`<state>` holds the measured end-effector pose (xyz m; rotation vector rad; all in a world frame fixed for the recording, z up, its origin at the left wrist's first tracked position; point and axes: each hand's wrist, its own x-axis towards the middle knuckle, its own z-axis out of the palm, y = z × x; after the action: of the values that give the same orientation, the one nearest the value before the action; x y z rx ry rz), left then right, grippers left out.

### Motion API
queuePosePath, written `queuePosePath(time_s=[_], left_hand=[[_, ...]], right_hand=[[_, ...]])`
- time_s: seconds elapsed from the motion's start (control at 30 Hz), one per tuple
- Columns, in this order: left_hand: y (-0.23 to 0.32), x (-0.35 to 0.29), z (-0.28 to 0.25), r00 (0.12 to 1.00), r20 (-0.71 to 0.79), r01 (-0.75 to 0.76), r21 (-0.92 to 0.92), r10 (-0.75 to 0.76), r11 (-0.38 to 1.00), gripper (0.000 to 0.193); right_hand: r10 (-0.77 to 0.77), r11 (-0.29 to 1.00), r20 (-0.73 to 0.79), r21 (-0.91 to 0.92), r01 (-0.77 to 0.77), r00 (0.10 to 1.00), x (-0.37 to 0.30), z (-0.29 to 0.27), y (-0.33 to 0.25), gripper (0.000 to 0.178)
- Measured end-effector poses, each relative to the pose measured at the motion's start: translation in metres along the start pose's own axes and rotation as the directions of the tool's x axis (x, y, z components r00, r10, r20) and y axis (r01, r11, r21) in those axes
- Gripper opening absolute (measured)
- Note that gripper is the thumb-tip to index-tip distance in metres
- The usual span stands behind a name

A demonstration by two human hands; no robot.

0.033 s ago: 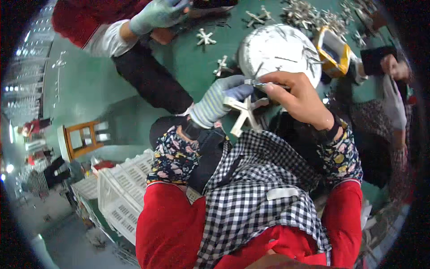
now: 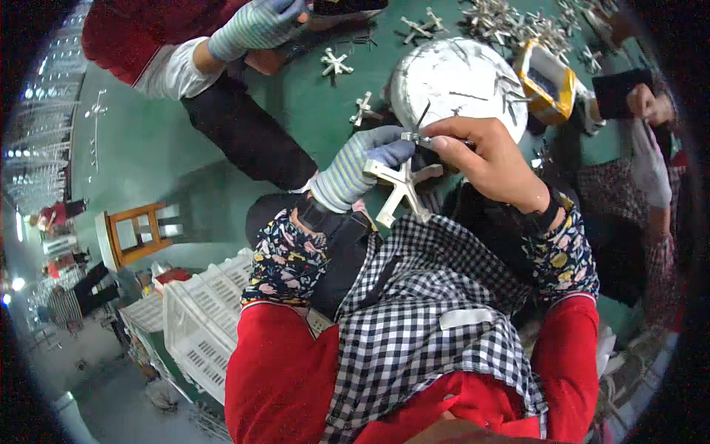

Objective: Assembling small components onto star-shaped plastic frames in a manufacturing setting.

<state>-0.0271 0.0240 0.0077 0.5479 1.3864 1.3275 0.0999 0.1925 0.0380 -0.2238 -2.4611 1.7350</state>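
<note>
My left hand (image 2: 353,166), in a striped grey-blue glove, is closed round one arm of a pale metal star-shaped part (image 2: 403,189). The part's other arms hang out below the fingers, above my lap. Bare and pinched, my right hand (image 2: 488,159) holds a slim shiny metal tool (image 2: 424,139) whose tip meets the end of the part at my left fingertips. The tool's exact kind is hidden by my fingers. A thin dark strip (image 2: 424,112) sticks up beside the tip. Just beyond both hands stands a round white drum top (image 2: 444,81) with thin dark strips scattered on it.
Loose star-shaped parts (image 2: 336,62) lie on the green surface, with a heap of them (image 2: 510,22) at the far right. A yellow-edged box (image 2: 546,81) stands right of the drum. A co-worker's gloved hand (image 2: 255,29) is at upper left. White crates (image 2: 203,318) and a wooden stool (image 2: 133,233) stand left.
</note>
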Motion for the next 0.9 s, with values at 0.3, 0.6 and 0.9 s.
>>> queuePosePath(time_s=[0.3, 0.6, 0.9], left_hand=[[-0.023, 0.022, 0.006, 0.993, 0.115, 0.042, -0.085, -0.032, 0.996, 0.03], [0.005, 0.008, 0.01, 0.994, 0.053, -0.106, 0.427, 0.092, 0.898, 0.031], [-0.02, 0.027, 0.01, 0.997, 0.068, -0.062, 0.345, 0.04, 0.937, 0.036]], right_hand=[[-0.189, 0.965, -0.068, -0.199, 0.172, 0.98, -0.014, -0.008, -0.002, 0.018], [-0.442, 0.655, 0.044, -0.666, 0.356, 0.896, -0.004, -0.008, 0.009, 0.016], [-0.406, 0.436, 0.105, -0.851, 0.294, 0.908, -0.023, 0.001, 0.017, 0.023]])
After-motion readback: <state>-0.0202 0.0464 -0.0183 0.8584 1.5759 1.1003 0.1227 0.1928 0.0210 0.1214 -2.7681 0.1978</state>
